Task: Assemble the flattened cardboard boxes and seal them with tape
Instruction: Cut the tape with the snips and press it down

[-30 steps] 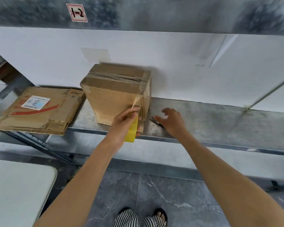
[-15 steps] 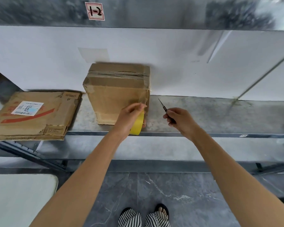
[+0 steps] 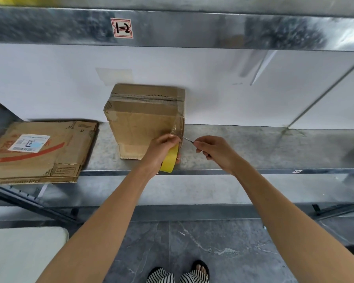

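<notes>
Box (image 3: 143,119) sits on the shelf (image 3: 253,152), left hand (image 3: 161,149) clamped round the tape roll (image 3: 170,160), right hand (image 3: 215,150) pinching the blade (image 3: 187,139). Tip's right by those fingers (image 3: 173,138), so a slip could nick one or tear the strip crooked.

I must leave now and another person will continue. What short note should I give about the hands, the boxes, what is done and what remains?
Left hand grips the yellow tape roll at the lower right corner of the upright box.
Right hand pinches a thin metal blade, tip at the clear tape stretched from roll to box.
Done: upright box stands assembled on the shelf, top seam taped.
Remaining: cut the clear tape, press it down; the flattened box lies beside it, not yet assembled.
</notes>
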